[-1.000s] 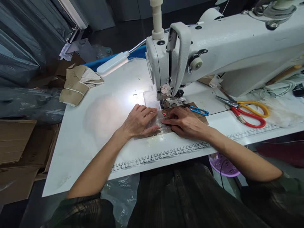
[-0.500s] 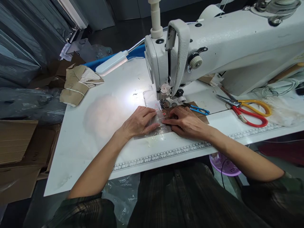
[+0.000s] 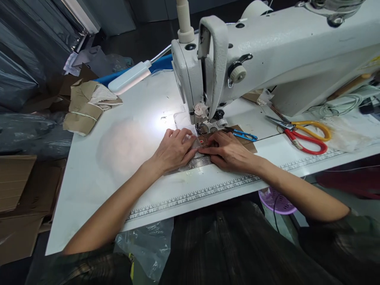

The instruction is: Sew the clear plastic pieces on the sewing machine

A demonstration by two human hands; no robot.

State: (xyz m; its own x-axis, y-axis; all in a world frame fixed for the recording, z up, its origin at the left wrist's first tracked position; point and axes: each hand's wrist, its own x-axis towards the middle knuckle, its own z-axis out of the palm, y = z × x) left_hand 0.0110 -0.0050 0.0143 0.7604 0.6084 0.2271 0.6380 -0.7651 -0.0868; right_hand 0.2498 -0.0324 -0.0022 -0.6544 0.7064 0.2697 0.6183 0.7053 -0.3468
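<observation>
A white sewing machine [image 3: 219, 67] stands over the table, its presser foot just beyond my fingertips. Thin translucent material [image 3: 199, 161] lies under the needle area, over the front of the machine bed. My left hand [image 3: 175, 149] rests at its left side, fingers bent and fingertips pressed close together on it. From the right, my right hand [image 3: 230, 151] touches the material with its index finger stretched out and the other fingers curled; what lies between them is hidden. Blue thread snips [image 3: 245, 135] lie on a brown piece [image 3: 251, 147] behind my right hand.
Scissors with red and yellow handles [image 3: 308, 136] lie at the right. A lit lamp [image 3: 130, 77] shines on the table [image 3: 80, 190]. At the table's back left is a tied brown bundle [image 3: 86, 113]. A printed ruler [image 3: 178, 201] runs along the front edge.
My left hand has moved slightly forward on the material, its fingers more bent and drawn together. My right hand keeps nearly the same pose. The whole view has shifted a little.
</observation>
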